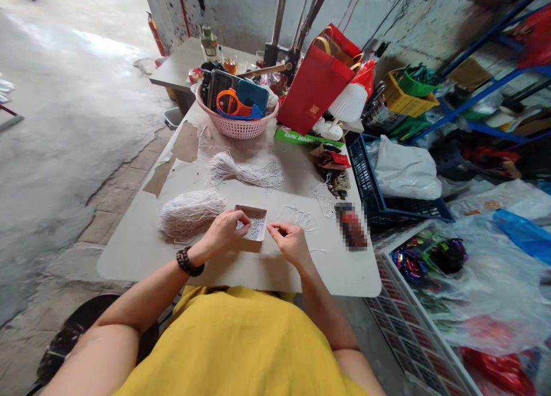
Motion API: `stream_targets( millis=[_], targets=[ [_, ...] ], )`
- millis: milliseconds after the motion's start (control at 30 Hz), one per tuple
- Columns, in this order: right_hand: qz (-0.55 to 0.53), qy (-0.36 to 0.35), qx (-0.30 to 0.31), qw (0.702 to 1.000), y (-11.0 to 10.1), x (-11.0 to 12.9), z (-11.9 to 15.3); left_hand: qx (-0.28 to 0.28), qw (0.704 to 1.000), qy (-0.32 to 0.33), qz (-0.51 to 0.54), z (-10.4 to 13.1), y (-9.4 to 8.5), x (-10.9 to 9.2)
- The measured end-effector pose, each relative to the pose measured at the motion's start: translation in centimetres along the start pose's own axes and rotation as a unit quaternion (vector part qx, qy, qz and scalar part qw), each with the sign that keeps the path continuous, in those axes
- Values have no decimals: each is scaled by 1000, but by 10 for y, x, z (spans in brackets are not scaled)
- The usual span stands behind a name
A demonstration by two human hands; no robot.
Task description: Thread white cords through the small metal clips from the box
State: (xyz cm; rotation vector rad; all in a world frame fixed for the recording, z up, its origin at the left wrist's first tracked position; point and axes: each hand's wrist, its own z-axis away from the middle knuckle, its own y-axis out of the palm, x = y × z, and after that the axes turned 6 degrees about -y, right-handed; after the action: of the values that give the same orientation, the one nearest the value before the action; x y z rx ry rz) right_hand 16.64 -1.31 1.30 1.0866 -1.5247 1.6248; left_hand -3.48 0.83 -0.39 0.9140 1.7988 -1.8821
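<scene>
A small cardboard box (248,245) filled with tiny whitish pieces (257,228) sits on the table in front of me. My left hand (224,228) reaches over its left side, thumb and fingertips pinched above the pieces. Just off the box's right side, my right hand (289,242) is also closed in a pinch. Whatever either pinch holds is too small to make out. A thick bundle of white string (189,212) lies left of the box, and a second string bundle (245,172) lies behind it. Loose white cords (301,218) curl beyond my right hand.
A pink basket (241,129) of tools and a red paper bag (316,86) stand at the table's back. A pixelated dark object (352,226) lies near the right edge. Beside the table are a blue crate (365,178) and a white crate (400,292) with plastic-wrapped goods.
</scene>
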Motion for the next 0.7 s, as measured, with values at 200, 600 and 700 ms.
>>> stream_targets(
  millis=[200,600,700],
  targets=[
    [47,-10,-18,999,19,11,5,-62,977,-119,169,14,0,-12],
    [20,67,-14,997,29,21,-2,-131,977,-78,146,25,10,-14],
    [13,77,-10,997,31,22,-4,-157,979,-54,115,28,13,-11]
  ],
)
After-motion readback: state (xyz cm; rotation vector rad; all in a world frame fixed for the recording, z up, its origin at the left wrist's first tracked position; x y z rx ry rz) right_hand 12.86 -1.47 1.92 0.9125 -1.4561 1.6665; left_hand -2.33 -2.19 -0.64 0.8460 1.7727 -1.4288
